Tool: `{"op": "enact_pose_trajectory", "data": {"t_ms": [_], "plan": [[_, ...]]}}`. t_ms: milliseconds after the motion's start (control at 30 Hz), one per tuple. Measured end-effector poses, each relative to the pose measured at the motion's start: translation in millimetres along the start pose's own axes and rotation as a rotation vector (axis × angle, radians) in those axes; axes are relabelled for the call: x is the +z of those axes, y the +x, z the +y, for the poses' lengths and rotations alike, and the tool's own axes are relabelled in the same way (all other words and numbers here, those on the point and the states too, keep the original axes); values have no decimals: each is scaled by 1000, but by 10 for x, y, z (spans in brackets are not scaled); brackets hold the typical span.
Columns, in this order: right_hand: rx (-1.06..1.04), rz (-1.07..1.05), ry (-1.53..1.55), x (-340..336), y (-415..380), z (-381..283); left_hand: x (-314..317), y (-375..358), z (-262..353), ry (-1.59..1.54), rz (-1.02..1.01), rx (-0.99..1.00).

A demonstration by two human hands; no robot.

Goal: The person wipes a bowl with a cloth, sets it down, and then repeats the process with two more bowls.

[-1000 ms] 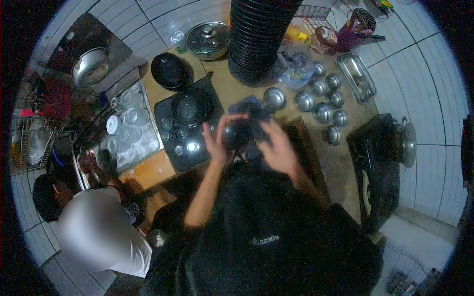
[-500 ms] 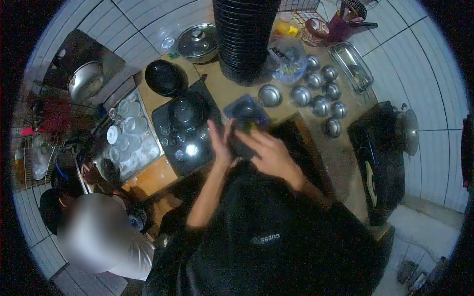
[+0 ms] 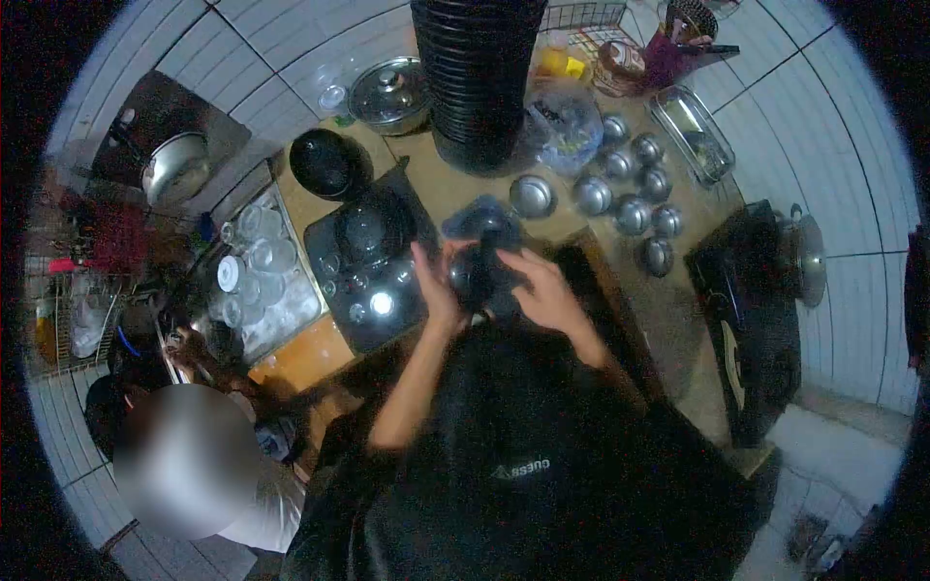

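My left hand (image 3: 441,298) is raised at the centre, curved around the side of a dark round object (image 3: 472,275) whose details are too dim to make out. My right hand (image 3: 550,298) is at the object's other side, fingers stretched toward it. Just beyond them lies a small blue-black tray or container (image 3: 480,219). To the left, a black glossy board (image 3: 380,324) bears a dark round pot and small glass items.
A tall stack of black containers (image 3: 475,87) stands at the back. Several steel tins (image 3: 592,195) sit right of it, near a black stove (image 3: 751,329). Glass jars (image 3: 273,256) fill a metal tray at left. Another person in white (image 3: 194,465) works at lower left.
My right hand has shifted slightly right and its fingers are less spread. The dark object between my hands shows more clearly. The whole view has shifted slightly.
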State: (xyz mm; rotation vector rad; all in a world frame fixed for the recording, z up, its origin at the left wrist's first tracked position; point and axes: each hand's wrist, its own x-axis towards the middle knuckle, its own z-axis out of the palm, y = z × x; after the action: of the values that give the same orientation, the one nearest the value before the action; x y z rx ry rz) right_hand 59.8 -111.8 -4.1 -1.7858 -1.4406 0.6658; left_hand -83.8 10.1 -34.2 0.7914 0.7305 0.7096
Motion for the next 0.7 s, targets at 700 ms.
{"op": "enact_pose_trajectory", "data": {"t_ms": [700], "plan": [[979,74,739,-127,-91,-269,396,-190,-22,1359,-232,421]]}}
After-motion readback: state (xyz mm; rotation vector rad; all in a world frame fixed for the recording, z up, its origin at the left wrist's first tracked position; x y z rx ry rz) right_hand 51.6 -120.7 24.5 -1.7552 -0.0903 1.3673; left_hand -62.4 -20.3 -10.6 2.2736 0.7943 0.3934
